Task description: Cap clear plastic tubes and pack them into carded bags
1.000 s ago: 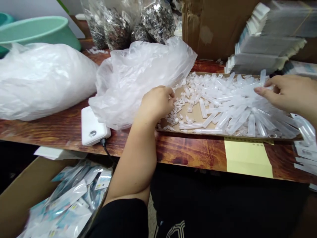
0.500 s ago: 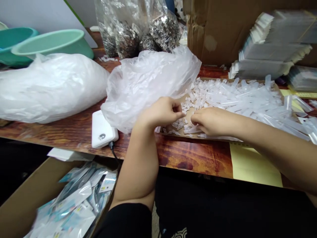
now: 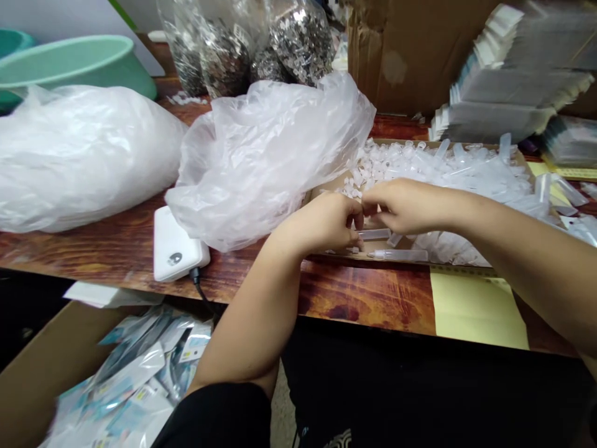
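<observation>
My left hand (image 3: pixel 336 221) is over the near left part of a shallow cardboard tray (image 3: pixel 321 186), its fingers curled in; whatever they hold is hidden. A clear plastic tube (image 3: pixel 374 234) has one end at these fingertips, but I cannot tell whether it is gripped. Facing it, my right hand (image 3: pixel 400 204) is bent down with closed fingers, their tips close to the left hand and their content hidden. Small white plastic caps (image 3: pixel 357 177) lie just beyond both hands. A tube with a narrow tip (image 3: pixel 401 255) rests along the tray's front edge. Many more tubes (image 3: pixel 485 174) fill the right side.
A crumpled plastic bag (image 3: pixel 265 162) overlaps the tray's left side, beside a full white bag (image 3: pixel 88 155). A white device with a cable (image 3: pixel 180 246) sits near the table edge. Behind are bags of metal pieces (image 3: pixel 298 43) and stacked packets (image 3: pixel 494 93). Below left, a box holds packets (image 3: pixel 135 386).
My right hand has moved up and left in the tray, uncovering the tipped tube at the front edge. My left hand has shifted right and slightly down, closing in on it. The view shifted slightly.
</observation>
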{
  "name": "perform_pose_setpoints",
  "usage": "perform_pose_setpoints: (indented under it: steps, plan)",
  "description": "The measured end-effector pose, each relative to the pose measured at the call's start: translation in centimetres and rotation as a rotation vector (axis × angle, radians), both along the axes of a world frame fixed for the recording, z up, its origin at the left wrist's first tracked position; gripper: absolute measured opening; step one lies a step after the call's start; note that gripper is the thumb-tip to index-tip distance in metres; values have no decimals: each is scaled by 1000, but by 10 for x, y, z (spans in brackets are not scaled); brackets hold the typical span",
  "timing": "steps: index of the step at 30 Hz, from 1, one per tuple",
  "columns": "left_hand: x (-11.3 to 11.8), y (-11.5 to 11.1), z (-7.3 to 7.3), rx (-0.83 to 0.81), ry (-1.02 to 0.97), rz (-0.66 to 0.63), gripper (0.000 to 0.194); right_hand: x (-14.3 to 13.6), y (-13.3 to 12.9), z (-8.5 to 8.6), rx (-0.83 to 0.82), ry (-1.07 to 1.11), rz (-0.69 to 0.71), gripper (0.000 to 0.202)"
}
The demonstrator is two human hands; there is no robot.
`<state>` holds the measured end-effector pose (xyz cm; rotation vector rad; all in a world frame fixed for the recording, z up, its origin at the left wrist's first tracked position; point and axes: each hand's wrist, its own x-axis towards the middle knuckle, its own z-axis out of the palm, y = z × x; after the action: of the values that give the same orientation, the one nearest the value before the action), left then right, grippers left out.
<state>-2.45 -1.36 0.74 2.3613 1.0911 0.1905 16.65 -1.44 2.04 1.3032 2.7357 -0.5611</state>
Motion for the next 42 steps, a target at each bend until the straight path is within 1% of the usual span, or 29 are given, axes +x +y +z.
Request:
perform_pose_setpoints:
  steps: [2,4,7,9,12,15,19,22,26,29,32,34,36,39,42]
  plan:
    - [6,-1,-2,19,58,37,10,-2,11,-9,101,86,63,17]
    - [8,-2,-1,13,115,71,11,-4,19,-22,117,139,129,18]
    - [3,0,2,26,171,63,13,-9,24,-38,99,133,128,23]
    - [-5,1,5,55,143,28,13,-11,22,-42,125,96,109,24]
    - [-18,1,9,61,15,21,13,-12,18,-40,164,21,95,23]
    - [-29,1,13,-22,-139,47,15,-13,15,-35,166,-27,79,21]
    - [-30,2,14,-139,-474,136,24,-9,13,-28,197,-22,17,18]
    - [-21,1,10,-136,-651,160,30,0,7,-19,203,138,-89,16]
    - [-5,-2,4,-112,-846,118,32,21,-12,-6,223,413,-241,27]
    - [5,-5,2,-133,-882,129,34,36,-28,1,223,526,-309,23]
    - [11,-7,-1,-162,-871,134,35,43,-42,5,125,737,-445,15]
    - [13,-8,-3,-224,-917,126,38,43,-49,6,52,915,-530,18]
    - [16,-8,-7,-331,-993,113,42,41,-54,6,20,1057,-570,23]
    - [25,-8,-15,-512,-1073,91,48,40,-61,2,32,1171,-573,21]
    - [37,-13,-21,-605,-1066,69,50,42,-66,-1,64,1243,-592,18]
